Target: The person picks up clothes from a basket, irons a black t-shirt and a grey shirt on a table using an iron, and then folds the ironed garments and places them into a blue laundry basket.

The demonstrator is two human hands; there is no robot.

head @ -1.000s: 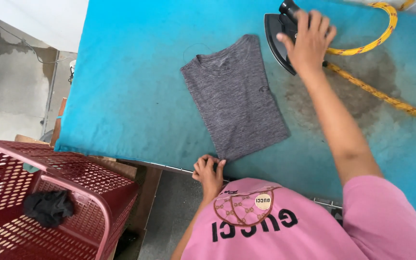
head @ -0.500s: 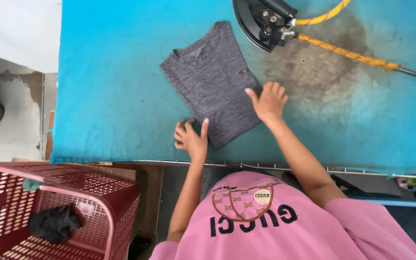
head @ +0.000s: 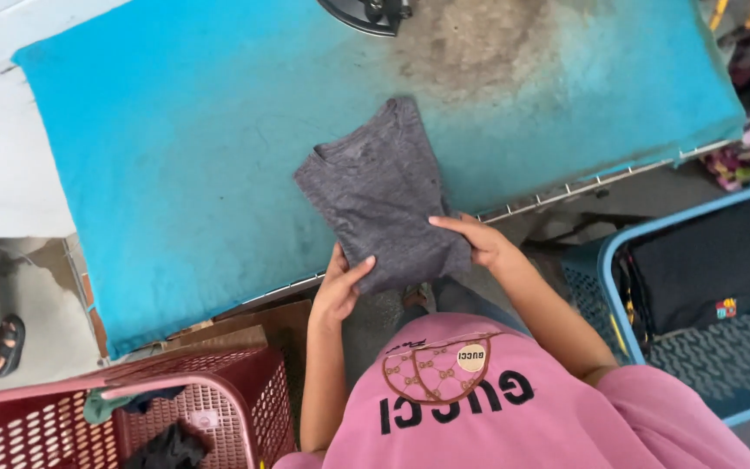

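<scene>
From the head camera, a folded, heather-grey knitted T-shirt (head: 381, 204) is lying on the blue padded tabletop (head: 175, 174), its near end hanging just past the front edge. Both hands are taking it by that near end: the left hand (head: 340, 287) is pinching the lower left corner, thumb on top and fingers under, while the right hand (head: 479, 243) is closing on the lower right corner, fingers spread flat over the fabric. So both hands are gripping the shirt, neither one empty.

The shirt is looking light, soft and limp; it is likely to sag and lose its fold if lifted by one corner alone, so the two near corners, held level, seem the sound places to hold. Nothing about it looks slippery or fragile.

A black iron (head: 366, 13) is sitting at the far edge of the tabletop, well apart from the shirt. A red plastic laundry basket (head: 236, 408) is standing low on the person's left, and a blue plastic basket (head: 609, 287) holding dark folded cloth is standing on the right.
</scene>
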